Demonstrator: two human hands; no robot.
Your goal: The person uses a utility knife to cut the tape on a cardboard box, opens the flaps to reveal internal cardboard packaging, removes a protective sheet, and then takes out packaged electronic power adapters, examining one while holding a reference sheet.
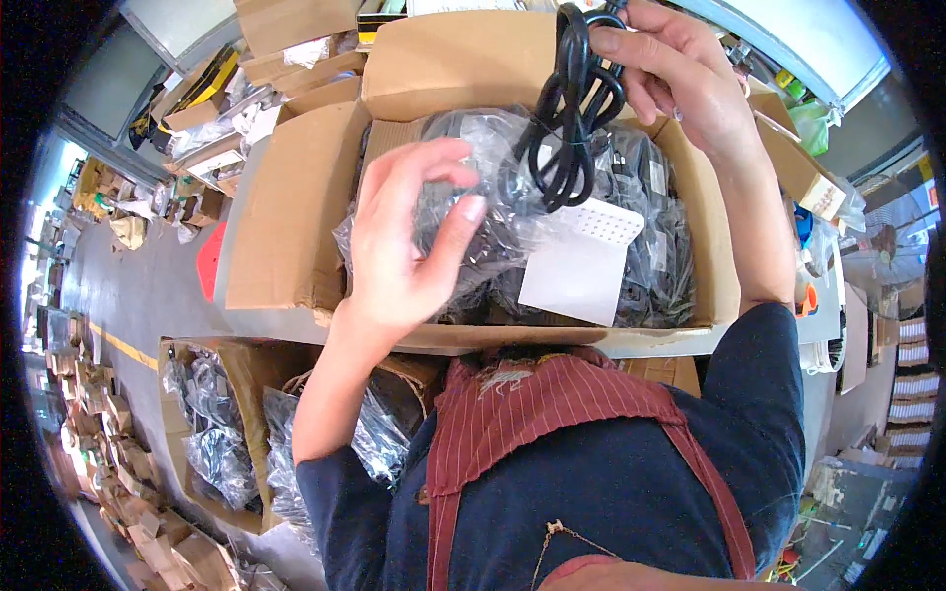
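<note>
An open box of stiff brown cardboard spreads its flaps. Above it, the left hand is open, fingers bent and thumb apart, over crinkled clear plastic bags. The right hand, raised at the far side, pinches a black cable, which hangs over the box in smooth, glossy bundled loops. Below lies flat white paper.

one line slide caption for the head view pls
Right hand holds a coiled black cable over an open cardboard box.
</note>
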